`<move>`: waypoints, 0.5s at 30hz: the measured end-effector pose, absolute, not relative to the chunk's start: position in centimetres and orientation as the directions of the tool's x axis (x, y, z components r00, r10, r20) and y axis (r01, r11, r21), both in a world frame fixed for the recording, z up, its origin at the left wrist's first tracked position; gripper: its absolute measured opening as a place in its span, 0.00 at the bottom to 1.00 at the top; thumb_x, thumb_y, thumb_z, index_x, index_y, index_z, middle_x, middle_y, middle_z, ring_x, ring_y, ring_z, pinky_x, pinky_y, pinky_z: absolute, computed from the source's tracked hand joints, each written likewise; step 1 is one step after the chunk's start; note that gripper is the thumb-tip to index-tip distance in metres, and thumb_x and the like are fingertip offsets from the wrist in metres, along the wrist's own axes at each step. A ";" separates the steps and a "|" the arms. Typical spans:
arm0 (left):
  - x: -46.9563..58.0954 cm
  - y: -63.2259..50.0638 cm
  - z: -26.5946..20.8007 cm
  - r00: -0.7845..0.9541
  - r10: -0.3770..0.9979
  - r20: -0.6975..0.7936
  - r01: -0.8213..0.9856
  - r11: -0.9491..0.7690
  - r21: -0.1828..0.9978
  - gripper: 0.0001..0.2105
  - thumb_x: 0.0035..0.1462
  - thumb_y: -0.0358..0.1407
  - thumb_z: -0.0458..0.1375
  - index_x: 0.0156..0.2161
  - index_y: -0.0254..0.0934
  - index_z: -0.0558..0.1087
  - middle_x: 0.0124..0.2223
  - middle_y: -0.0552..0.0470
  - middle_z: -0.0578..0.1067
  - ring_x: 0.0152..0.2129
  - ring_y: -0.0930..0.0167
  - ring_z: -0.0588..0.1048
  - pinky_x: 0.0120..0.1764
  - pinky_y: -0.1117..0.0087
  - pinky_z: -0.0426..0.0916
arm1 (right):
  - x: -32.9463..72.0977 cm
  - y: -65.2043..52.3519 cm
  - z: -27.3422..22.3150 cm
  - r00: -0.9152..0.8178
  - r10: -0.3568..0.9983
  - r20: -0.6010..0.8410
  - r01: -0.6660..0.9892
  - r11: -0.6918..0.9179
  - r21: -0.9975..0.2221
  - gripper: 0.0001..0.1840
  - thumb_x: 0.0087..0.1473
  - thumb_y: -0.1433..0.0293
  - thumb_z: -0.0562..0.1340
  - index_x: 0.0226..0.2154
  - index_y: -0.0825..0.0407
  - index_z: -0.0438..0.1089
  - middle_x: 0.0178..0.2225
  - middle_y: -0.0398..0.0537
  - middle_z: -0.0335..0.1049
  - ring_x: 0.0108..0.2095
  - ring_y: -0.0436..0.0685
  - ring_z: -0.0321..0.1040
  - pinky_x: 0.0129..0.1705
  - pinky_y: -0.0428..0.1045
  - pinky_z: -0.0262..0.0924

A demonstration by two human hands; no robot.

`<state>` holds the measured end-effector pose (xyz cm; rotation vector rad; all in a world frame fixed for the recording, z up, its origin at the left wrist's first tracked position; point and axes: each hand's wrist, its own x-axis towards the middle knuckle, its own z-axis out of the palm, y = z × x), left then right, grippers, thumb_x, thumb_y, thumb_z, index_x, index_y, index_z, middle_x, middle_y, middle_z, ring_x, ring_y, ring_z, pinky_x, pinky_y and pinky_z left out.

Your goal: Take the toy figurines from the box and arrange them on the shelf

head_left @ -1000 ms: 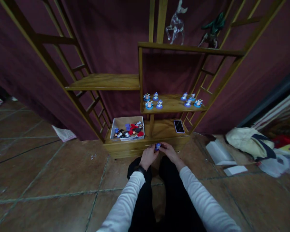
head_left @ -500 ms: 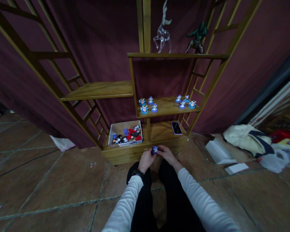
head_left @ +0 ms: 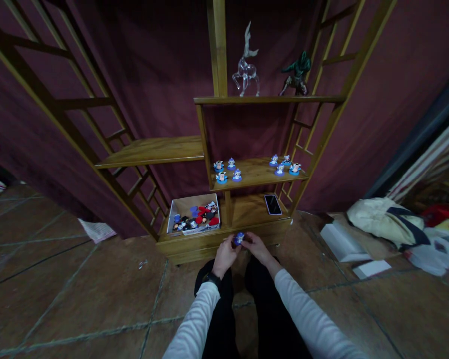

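A small purple and white figurine (head_left: 240, 239) is held between my two hands, just in front of the low shelf's front edge. My left hand (head_left: 225, 255) grips it from the left, and my right hand (head_left: 257, 247) pinches its right side with the fingertips. Beyond them, the middle shelf (head_left: 252, 174) carries similar figurines in two groups: several at its left end, such as a purple one (head_left: 237, 175), and several at its right end, such as a blue-based one (head_left: 295, 168). An open cardboard box (head_left: 175, 205) of mixed small figures stands low on the left.
A phone (head_left: 273, 205) lies on the bottom shelf at the right. A clear deer statuette (head_left: 246, 72) and a dark green figure (head_left: 299, 72) stand on the upper shelf. White boxes (head_left: 342, 243), a cream bag (head_left: 381, 219) and a plastic bag (head_left: 436, 254) rest on the floor at right.
The view has tilted slightly, so the shelves appear lower. Both hands still hold the figurine in front of the cabinet, its angle slightly changed.
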<state>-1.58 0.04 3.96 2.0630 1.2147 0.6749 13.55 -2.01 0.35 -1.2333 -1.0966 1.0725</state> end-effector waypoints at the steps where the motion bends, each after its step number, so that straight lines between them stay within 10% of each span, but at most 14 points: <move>1: -1.6 0.0 4.0 0.442 0.891 0.105 0.569 -0.369 0.735 0.19 0.51 0.36 0.56 0.50 0.38 0.67 0.39 0.47 0.76 0.34 0.70 0.74 0.36 0.72 0.64 | 13.6 -2.0 0.3 0.160 0.986 0.042 -0.007 0.044 -0.999 0.13 0.40 0.64 0.64 0.32 0.51 0.68 0.32 0.44 0.71 0.34 0.55 0.66 0.39 0.50 0.60; 15: -1.3 0.4 4.6 0.424 0.905 0.042 0.554 -0.296 0.778 0.09 0.50 0.36 0.56 0.37 0.36 0.71 0.31 0.51 0.76 0.29 0.71 0.73 0.33 0.73 0.64 | 13.5 -2.1 2.3 0.147 0.988 0.046 0.032 0.042 -0.999 0.16 0.41 0.59 0.65 0.33 0.50 0.71 0.32 0.46 0.72 0.37 0.59 0.68 0.41 0.53 0.60</move>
